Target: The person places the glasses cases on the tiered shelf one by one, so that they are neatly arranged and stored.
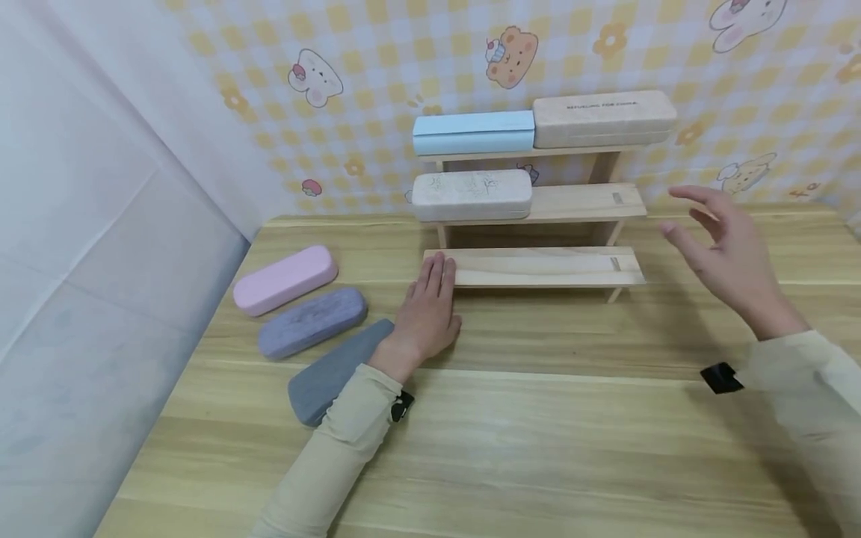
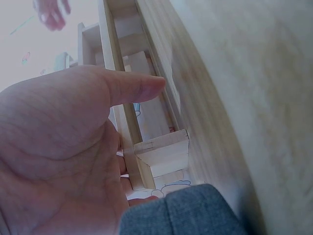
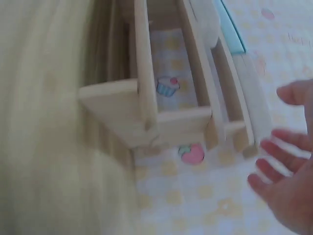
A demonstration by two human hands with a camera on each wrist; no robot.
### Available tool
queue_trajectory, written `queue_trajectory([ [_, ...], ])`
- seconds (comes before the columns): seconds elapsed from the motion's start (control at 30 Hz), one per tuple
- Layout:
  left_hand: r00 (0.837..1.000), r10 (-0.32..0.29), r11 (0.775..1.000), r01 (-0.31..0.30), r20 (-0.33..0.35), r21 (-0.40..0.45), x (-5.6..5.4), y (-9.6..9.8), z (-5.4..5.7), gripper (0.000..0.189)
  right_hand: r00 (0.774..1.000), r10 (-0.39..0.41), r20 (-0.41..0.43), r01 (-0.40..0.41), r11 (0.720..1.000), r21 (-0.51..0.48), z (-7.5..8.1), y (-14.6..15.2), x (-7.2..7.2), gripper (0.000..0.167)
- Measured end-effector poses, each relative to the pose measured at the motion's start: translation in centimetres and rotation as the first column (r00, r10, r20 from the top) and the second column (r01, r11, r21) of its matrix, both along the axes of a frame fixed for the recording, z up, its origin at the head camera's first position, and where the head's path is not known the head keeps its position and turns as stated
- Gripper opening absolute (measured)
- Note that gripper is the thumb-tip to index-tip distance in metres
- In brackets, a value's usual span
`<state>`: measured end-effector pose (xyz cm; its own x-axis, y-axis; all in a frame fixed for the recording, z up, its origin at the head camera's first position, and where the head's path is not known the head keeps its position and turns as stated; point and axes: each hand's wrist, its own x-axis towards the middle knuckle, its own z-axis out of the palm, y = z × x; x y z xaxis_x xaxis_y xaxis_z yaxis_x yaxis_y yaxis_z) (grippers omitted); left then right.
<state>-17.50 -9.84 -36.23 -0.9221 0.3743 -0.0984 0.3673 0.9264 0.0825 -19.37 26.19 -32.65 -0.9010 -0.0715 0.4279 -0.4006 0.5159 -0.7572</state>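
A three-step wooden rack [image 1: 578, 202] stands against the back of the table. On its top step sit a light blue glasses case [image 1: 474, 133] and a beige glasses case [image 1: 604, 119] side by side; a whitish patterned glasses case [image 1: 471, 196] lies on the left of the middle step. My left hand [image 1: 425, 310] rests its straight fingers on the left end of the bottom step, which bears no case. To the right of the rack my right hand [image 1: 729, 250] hovers, fingers spread and slightly bent, holding nothing. In the right wrist view, the right hand [image 3: 291, 161] is apart from the rack.
Left of the rack, a pink case [image 1: 285, 280], a purple-grey case [image 1: 312, 323] and a dark grey case [image 1: 336, 373] lie on the wooden table [image 1: 525, 448]. The grey one is partly under my left forearm. A yellow checked cloth [image 1: 417, 60] hangs behind.
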Motion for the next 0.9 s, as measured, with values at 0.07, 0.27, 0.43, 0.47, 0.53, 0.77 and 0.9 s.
queue_trajectory([
  [0.07, 1.000, 0.002, 1.000, -0.002, 0.004, 0.004, 0.0, 0.1, 0.0, 0.080, 0.994, -0.048, 0.097, 0.048, 0.999, -0.003, -0.6, 0.9, 0.6, 0.047],
  [0.27, 1.000, -0.006, 1.000, 0.006, 0.008, 0.021, 0.0, 0.1, -0.2, 0.079, 0.945, -0.011, 0.328, -0.012, 0.998, 0.068, -2.7, 1.1, 1.1, 0.065],
  [0.43, 1.000, -0.006, 1.000, 0.006, 0.015, 0.030, 0.0, 0.1, -0.2, 0.078, 0.927, 0.074, 0.367, -0.107, 0.992, 0.071, -4.1, -0.7, 0.7, 0.074],
  [0.47, 1.000, -0.007, 0.999, 0.007, 0.017, 0.033, 0.0, 0.0, -0.3, 0.078, 0.928, 0.075, 0.366, -0.118, 0.988, 0.097, -4.3, -1.0, 0.7, 0.076],
  [0.53, 1.000, -0.011, 0.999, 0.010, 0.019, 0.038, -0.1, 0.0, -0.3, 0.078, 0.925, 0.076, 0.373, -0.139, 0.980, 0.144, -4.7, -1.5, 0.7, 0.081],
  [0.77, 1.000, -0.015, 0.999, 0.015, -0.002, 0.032, -0.2, -0.1, -0.1, 0.079, 0.911, 0.118, 0.395, -0.198, 0.965, 0.169, -5.7, -2.1, 0.4, 0.082],
  [0.9, 1.000, -0.018, 0.999, 0.017, 0.017, 0.029, -0.2, -0.1, -0.1, 0.079, 0.901, 0.152, 0.406, -0.201, 0.976, 0.082, -6.8, -1.9, 0.4, 0.077],
])
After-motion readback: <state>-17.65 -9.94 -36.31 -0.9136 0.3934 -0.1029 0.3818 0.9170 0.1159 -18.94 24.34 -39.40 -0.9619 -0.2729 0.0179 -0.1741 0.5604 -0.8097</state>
